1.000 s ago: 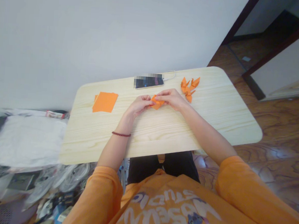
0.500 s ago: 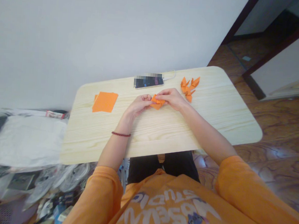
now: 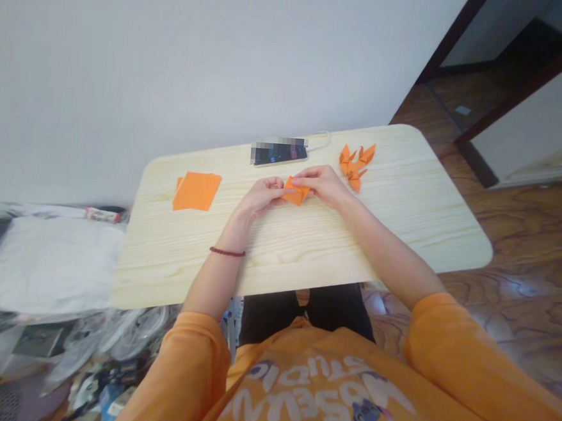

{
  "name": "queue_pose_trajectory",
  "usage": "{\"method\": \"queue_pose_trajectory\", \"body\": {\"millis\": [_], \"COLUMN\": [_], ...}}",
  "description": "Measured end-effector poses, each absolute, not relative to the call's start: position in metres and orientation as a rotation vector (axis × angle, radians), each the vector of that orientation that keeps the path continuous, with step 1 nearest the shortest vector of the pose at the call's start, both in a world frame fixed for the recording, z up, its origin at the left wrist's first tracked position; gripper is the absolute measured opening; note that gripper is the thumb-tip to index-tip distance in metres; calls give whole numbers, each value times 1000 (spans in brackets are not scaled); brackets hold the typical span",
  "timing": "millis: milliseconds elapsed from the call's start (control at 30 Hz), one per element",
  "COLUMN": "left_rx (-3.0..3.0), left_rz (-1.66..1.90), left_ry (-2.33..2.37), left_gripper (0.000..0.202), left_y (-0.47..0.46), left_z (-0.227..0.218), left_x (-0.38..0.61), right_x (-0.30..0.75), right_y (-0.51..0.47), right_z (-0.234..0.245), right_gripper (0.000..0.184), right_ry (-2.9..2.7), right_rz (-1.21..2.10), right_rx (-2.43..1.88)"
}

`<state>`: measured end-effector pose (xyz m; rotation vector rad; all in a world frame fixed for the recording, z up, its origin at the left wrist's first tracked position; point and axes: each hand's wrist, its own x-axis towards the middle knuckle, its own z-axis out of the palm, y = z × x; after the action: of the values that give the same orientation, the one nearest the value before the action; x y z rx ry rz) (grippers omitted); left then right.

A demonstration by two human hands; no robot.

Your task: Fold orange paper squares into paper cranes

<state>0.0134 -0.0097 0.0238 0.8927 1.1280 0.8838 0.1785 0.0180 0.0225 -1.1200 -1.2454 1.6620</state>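
- The small folded orange paper [image 3: 295,197] is between the two hands, above the middle part of the table [image 3: 316,251]; whether it touches the table top, I cannot tell.
- The left hand [image 3: 261,197] holds the paper at its left side, with the thumb on top and the other fingers curled.
- The right hand [image 3: 327,187] holds the paper at its upper right part, with the thumb and the fingers closed narrowly on it.
- On the paper itself I can see folds and a pointed lower edge, but no writing.
- Behind the hands lies a phone [image 3: 281,154] with its screen lit; part of it is covered by blurred squares, and the small icons are too small to read. A white cable [image 3: 320,148] goes from its right end.
- To the right, a group of folded orange figures [image 3: 354,167] lies close together.
- To the left, flat orange sheets [image 3: 197,192] lie in an uneven pile, also plain.
- A dark red bracelet [image 3: 227,252] is around the left wrist.
- The orange shirt [image 3: 320,341] carries white letters, turned upside down: "STUDIO" is readable, the other word not surely. Near them is a blue cartoon figure [image 3: 367,412].
- On the left, beyond the table, a red and white packet [image 3: 102,215] has print too small to read.
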Motion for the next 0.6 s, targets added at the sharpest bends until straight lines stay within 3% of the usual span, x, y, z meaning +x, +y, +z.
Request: {"method": "queue_pose_trajectory", "body": {"millis": [600], "left_rx": [955], "left_rz": [894], "left_ry": [1126], "left_gripper": [36], "left_y": [-10], "left_z": [21], "left_x": [15], "right_x": [180], "right_y": [15], "right_z": [27], "right_gripper": [24], "right_ry": [-1389], "right_rz": [1711], "right_rx": [-1034]}}
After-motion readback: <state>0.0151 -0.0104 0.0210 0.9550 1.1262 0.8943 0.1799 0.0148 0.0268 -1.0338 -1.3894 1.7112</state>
